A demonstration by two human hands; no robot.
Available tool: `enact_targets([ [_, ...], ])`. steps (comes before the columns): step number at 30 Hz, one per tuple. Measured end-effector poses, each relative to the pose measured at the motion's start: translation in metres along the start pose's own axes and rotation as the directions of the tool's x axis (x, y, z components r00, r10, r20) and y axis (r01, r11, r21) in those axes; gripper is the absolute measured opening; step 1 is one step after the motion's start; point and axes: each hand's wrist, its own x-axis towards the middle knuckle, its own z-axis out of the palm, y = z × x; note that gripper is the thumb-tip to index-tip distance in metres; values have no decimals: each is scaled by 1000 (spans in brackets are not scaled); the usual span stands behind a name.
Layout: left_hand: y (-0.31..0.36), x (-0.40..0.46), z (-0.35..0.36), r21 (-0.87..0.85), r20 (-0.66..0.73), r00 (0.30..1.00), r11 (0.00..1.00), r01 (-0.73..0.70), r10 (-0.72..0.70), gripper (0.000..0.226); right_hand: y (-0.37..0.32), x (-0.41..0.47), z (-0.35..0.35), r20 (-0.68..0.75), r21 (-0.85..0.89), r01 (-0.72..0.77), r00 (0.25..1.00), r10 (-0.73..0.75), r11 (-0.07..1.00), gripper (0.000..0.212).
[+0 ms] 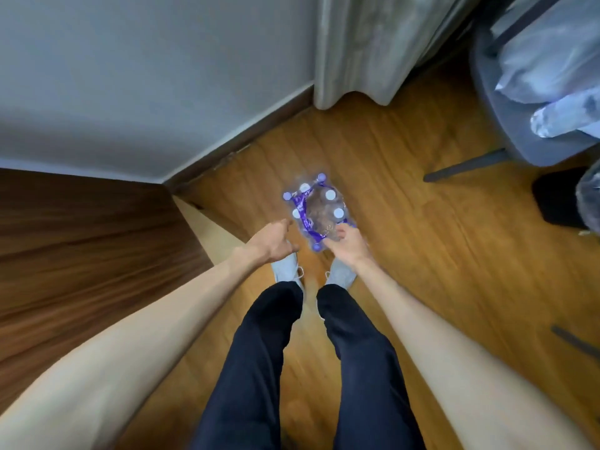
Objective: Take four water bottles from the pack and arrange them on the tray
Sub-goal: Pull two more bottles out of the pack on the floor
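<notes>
A shrink-wrapped pack of water bottles (316,209) with purple print and white and purple caps stands on the wooden floor in front of my feet. Its plastic is torn open in the middle, leaving a gap among the bottles. My right hand (347,245) rests on the pack's near right edge, fingers closed on a bottle or the wrap there. My left hand (271,240) hovers just left of the pack with fingers spread, holding nothing. No tray is in view.
A dark wooden cabinet or table surface (81,248) fills the left side. A grey wall and a curtain (363,50) stand behind the pack. A grey chair (506,131) loaded with plastic bags sits at the right, its leg angled toward the floor.
</notes>
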Motion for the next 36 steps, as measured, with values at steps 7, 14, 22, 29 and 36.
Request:
enact_targets([
  [7,-3,143,62,-15,-44,997,998,-64,63,42,50,142,41,-28,34,-78,996,79,996,43],
  [14,17,244,111,-125,-299,951,984,-126,83,56,79,232,88,-310,246,-210,908,282,946,45],
  [22,-11,292,132,-101,-435,884,966,-237,171,42,91,252,118,-591,91,-18,804,68,996,60],
  [29,-14,296,129,13,-394,880,959,-284,266,41,90,247,107,-532,-97,-28,846,-28,995,57],
  [36,-21,290,119,137,-295,854,904,-405,428,64,105,235,107,-431,-191,81,889,-158,978,58],
])
